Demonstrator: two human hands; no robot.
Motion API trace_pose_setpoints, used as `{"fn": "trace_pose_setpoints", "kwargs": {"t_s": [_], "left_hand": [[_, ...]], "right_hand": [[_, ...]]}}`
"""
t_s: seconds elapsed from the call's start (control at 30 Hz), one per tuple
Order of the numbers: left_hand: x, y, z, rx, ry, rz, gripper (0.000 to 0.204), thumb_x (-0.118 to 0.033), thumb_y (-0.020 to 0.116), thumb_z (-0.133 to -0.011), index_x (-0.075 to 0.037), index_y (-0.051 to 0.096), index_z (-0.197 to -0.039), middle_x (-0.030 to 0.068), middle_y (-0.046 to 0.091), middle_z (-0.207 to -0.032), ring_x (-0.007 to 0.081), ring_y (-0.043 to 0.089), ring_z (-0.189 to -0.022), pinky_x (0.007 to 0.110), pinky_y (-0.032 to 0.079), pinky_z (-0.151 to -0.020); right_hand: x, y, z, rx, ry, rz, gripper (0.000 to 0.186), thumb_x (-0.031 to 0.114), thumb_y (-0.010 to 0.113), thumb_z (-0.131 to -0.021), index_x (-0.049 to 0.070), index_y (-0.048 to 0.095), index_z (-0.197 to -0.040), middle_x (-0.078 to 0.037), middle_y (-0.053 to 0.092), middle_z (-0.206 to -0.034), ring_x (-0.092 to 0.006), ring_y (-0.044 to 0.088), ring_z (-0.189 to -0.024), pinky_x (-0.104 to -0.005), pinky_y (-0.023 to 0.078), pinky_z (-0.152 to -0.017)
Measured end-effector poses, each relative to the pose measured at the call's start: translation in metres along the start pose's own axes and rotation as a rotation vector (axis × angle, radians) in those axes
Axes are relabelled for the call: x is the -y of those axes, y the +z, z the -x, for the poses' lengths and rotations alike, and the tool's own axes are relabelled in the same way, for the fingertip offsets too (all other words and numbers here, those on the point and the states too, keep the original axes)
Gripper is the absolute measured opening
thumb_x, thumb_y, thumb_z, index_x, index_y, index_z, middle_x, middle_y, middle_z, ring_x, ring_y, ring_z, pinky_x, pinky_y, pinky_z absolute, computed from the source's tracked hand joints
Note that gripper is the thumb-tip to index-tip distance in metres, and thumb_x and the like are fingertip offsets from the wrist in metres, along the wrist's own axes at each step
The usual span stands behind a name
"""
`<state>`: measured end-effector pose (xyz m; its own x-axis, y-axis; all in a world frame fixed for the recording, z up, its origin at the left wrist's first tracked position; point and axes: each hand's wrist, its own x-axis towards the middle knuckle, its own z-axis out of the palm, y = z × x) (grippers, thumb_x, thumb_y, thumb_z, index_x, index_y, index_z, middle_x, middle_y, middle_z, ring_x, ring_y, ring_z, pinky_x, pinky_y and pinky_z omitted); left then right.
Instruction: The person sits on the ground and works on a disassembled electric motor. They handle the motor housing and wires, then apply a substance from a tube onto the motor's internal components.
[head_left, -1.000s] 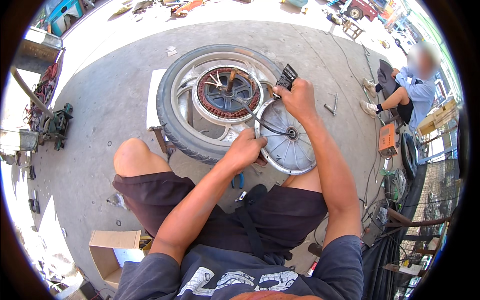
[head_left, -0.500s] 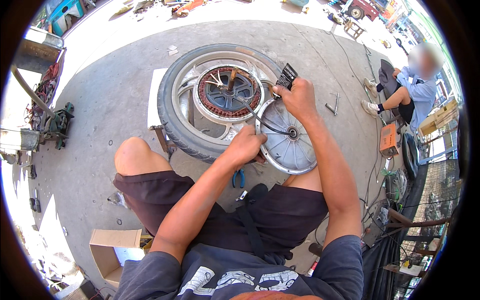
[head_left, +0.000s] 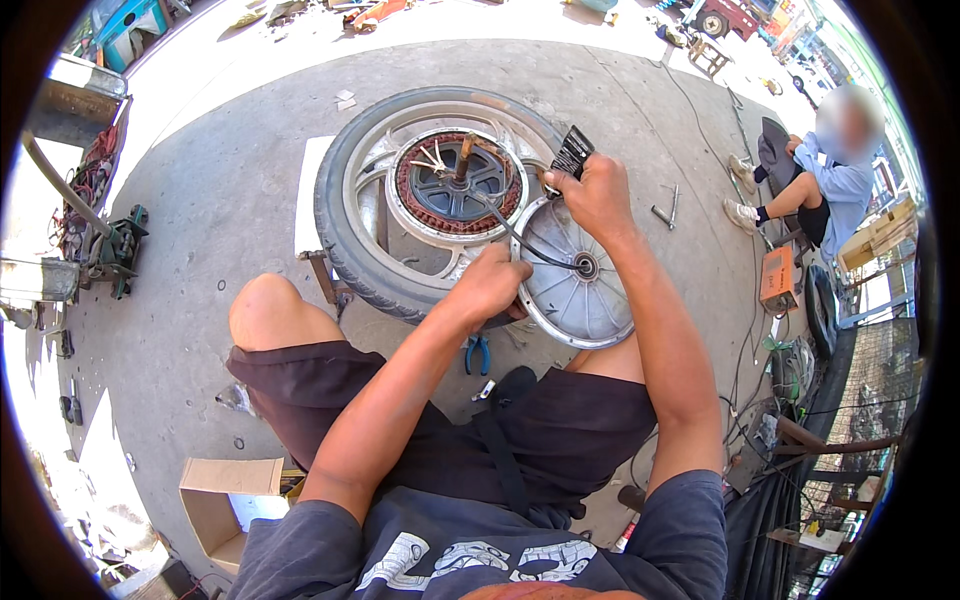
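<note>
A round metal hub cover [head_left: 556, 300] with radiating ribs and a bearing at its centre is held at its left rim by my left hand [head_left: 488, 284], the fingers closed around the edge. A black cable [head_left: 540, 256] runs through the bearing to the hub. My right hand [head_left: 597, 198] grips a black squeeze tube [head_left: 573, 150] with pale print, its lower end close to the cover's upper rim. Just beyond lies a spoked motor wheel [head_left: 345, 240] with a tyre, its hub open on a ring of copper windings [head_left: 415, 212] around an upright axle [head_left: 464, 158].
Blue-handled pliers [head_left: 478, 355] lie on the concrete floor below the wheel. A T-shaped tool [head_left: 667, 210] is to the right. An open cardboard box [head_left: 215, 510] stands at lower left. At right a person [head_left: 845, 190] sits beside an orange box [head_left: 777, 280] and cables.
My left hand has shifted very slightly along the cover's rim. The right hand with the tube stays nearly in place.
</note>
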<state>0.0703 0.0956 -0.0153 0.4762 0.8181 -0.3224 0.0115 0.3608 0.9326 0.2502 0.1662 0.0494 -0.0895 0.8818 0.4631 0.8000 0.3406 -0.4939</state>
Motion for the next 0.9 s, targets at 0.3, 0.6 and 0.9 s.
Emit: {"fn": "trace_pose_setpoints", "kwargs": {"t_s": [0.3,0.6,0.9], "left_hand": [[-0.004,0.001,0.001,-0.039,0.038,0.051,0.024,-0.009,0.053,-0.090,0.009,0.058,-0.105,0.0165,0.068,-0.087,0.0235,0.069,-0.070,0.035,0.057,-0.056],[-0.012,0.002,0.002,-0.089,0.011,-0.008,0.024,-0.011,0.053,-0.089,0.009,0.060,-0.101,0.0158,0.067,-0.086,0.0232,0.068,-0.068,0.036,0.056,-0.055],[0.007,-0.004,-0.017,-0.104,-0.002,0.006,0.028,-0.013,0.056,-0.086,0.010,0.057,-0.100,0.0196,0.066,-0.084,0.0256,0.066,-0.061,0.038,0.053,-0.055]], "right_hand": [[0.006,-0.002,0.001,0.016,0.005,0.004,0.026,0.017,0.080,-0.074,-0.004,0.067,-0.067,-0.024,0.060,-0.059,-0.0399,0.063,-0.058,-0.0457,0.046,-0.055],[0.003,0.000,0.001,0.020,0.010,-0.003,0.027,0.017,0.081,-0.073,-0.004,0.065,-0.065,-0.023,0.059,-0.058,-0.0402,0.063,-0.057,-0.0460,0.046,-0.055],[0.005,0.000,0.001,0.015,-0.007,0.008,0.026,0.017,0.081,-0.073,-0.004,0.066,-0.066,-0.024,0.059,-0.059,-0.0409,0.063,-0.058,-0.0467,0.046,-0.055]]}}
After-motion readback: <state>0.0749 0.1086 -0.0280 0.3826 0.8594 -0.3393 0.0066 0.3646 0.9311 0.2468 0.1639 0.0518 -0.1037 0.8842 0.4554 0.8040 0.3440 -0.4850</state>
